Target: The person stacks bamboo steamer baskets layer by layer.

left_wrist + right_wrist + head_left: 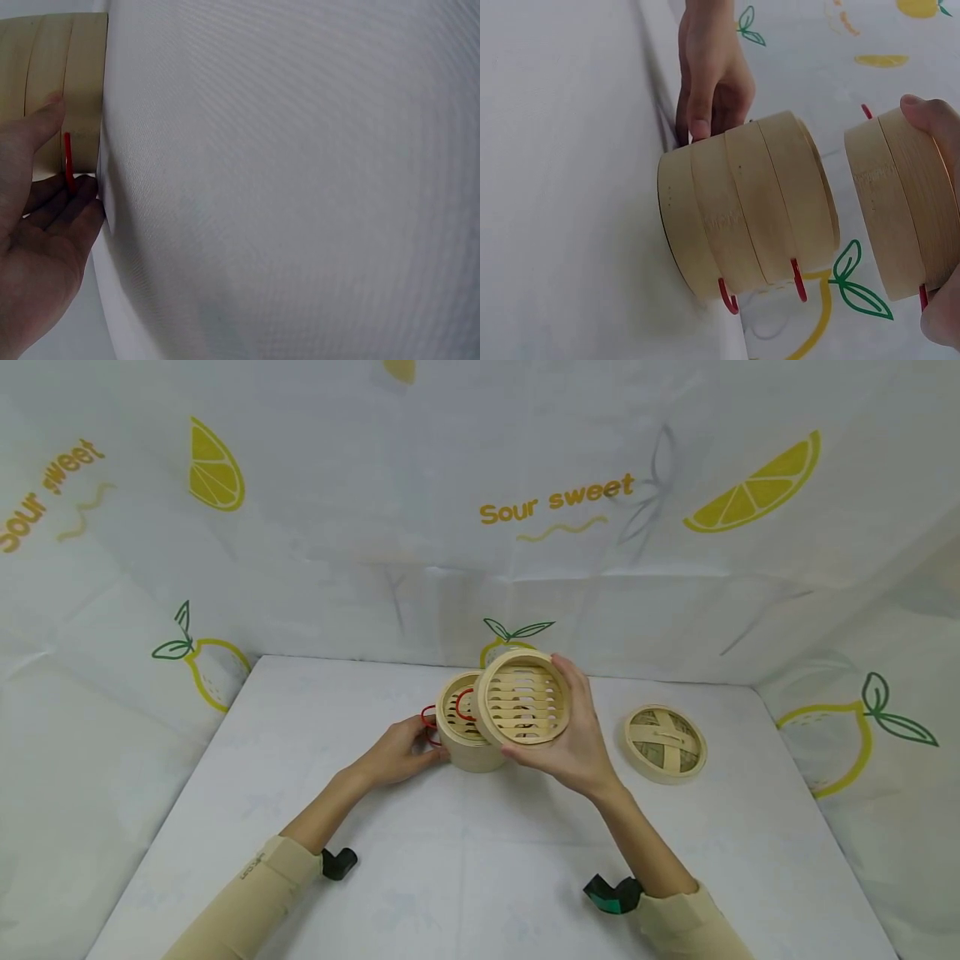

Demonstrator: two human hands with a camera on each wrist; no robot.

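My right hand [577,760] holds a small round bamboo steamer basket [881,214] by its sides, raised and tilted so its slatted floor shows in the head view. In the right wrist view a gap separates this basket from a stack of bamboo steamer tiers [735,214] standing on the table. At the stack's left side, my left hand [401,752] grips it low down, thumb on the wall and fingers by a red loop handle [69,161]. The held basket overlaps the stack's upper right in the head view.
A round woven bamboo lid [663,743] lies on the white-covered table [465,877] to the right. Behind the table hangs a white cloth [375,602] with lemon prints. Black wrist mounts [339,864] stick out beside both sleeves.
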